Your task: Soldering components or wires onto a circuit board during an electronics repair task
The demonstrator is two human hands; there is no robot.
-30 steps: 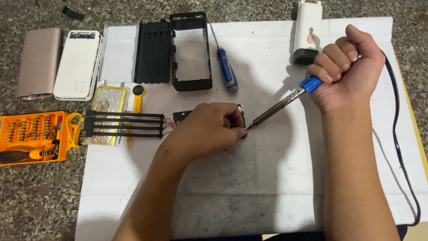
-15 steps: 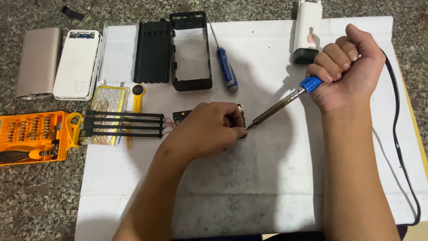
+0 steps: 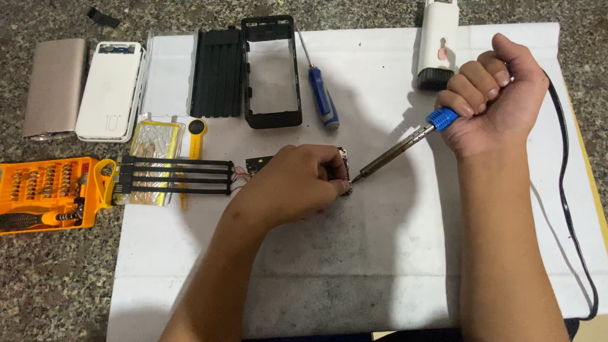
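My right hand (image 3: 494, 92) is closed in a fist around a blue-handled soldering iron (image 3: 399, 147), whose tip points down-left to the edge of a small dark circuit board (image 3: 258, 165). My left hand (image 3: 297, 183) covers most of that board and pinches it at its right end, where the tip meets it. Thin wires run from the board's left side to a black battery frame (image 3: 174, 176) lying flat on the white sheet (image 3: 354, 266).
A black cord (image 3: 565, 190) trails from the iron down the right edge. Behind lie a blue screwdriver (image 3: 323, 98), black case shells (image 3: 272, 69), a white device (image 3: 437, 41), a white power bank (image 3: 109, 88) and a beige cover (image 3: 56, 85). An orange bit set (image 3: 44, 193) sits left.
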